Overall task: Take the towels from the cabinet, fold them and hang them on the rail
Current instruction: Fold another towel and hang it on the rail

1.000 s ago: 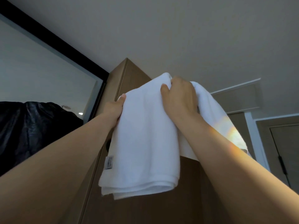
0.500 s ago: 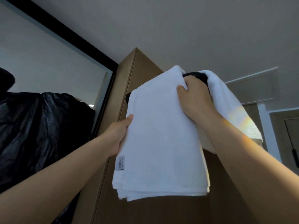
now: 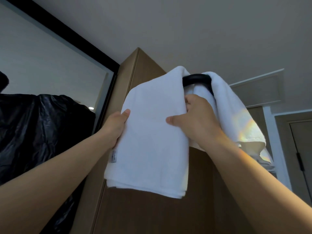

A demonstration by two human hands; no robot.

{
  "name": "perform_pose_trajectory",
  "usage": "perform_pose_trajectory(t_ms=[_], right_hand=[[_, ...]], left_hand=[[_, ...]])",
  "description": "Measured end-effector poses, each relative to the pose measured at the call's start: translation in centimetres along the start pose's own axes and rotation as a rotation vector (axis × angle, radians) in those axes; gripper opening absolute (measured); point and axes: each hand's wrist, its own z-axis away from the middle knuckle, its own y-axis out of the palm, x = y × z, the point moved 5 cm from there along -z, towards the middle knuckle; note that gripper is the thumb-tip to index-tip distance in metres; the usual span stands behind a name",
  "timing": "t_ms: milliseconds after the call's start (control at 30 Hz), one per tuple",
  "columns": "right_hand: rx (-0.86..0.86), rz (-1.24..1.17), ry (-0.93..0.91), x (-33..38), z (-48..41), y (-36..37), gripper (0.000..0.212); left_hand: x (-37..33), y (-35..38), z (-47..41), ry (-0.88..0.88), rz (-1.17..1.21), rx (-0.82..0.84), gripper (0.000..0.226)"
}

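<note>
Overhead, a folded white towel is hanging over a black rail, which is showing bare only at twelve o'clock of the picture's middle, in a gap between this towel and a second white towel. The second towel is draping over the same rail just to the right, toward two o'clock, with a patch of rainbow-tinted light lying on its lower part.

The left hand is pinching the folded towel's left edge at nine o'clock of the cloth: its thumb is pressing on the front face, and its fingers are going behind the fabric, out of sight. The right hand is gripping the right edge at three o'clock, thumb lying across the front and fingers curling round behind the layers. A small label is hanging from the left edge just below the left hand.

Behind both towels a wooden cabinet is rising toward the ceiling. At nine o'clock a black-framed glass panel is showing glossy black material. At four o'clock a door is standing.
</note>
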Motion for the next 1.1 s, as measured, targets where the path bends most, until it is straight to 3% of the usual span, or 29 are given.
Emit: perform_pose_trajectory(t_ms=[100,200,267,333,433,633,833,967,1100], right_hand=[[-0.094,-0.046,-0.076,0.9,-1.4,-0.3,0.028],[-0.242,0.056,-0.152,1.8,-4.0,-1.3,0.02],[-0.268,0.19,-0.158,2.0,-5.4,-1.3,0.02],[-0.227,0.336,-0.173,1.7,-5.9,-0.7,0.032],[-0.106,0.37,-0.195,0.7,-4.8,0.6,0.053],[-0.111,0.306,-0.238,-0.1,-2.5,1.0,0.039],[0.249,0.13,0.028,-2.9,1.9,3.0,0.02],[0.16,0.128,0.009,-3.4,2.7,2.8,0.014],[0.11,0.131,0.012,-3.5,2.7,2.4,0.016]], left_hand=[[-2.7,0.5,-1.7,0.148,-0.047,-0.066,0.03],[-4.9,1.9,-3.4,0.208,-0.081,-0.085,0.025],[-4.9,2.5,-4.2,0.199,-0.119,-0.091,0.033],[-4.0,2.5,-4.7,0.181,-0.15,-0.12,0.042],[-2.1,1.8,-5.3,0.181,-0.209,-0.141,0.035],[-0.8,1.1,-5.0,0.225,-0.181,-0.179,0.035],[0.3,0.2,-4.2,0.232,-0.236,-0.177,0.042],[1.0,-0.4,-3.1,0.139,-0.215,-0.116,0.046],[5.2,-1.5,-0.4,-0.161,-0.178,-0.005,0.06]])
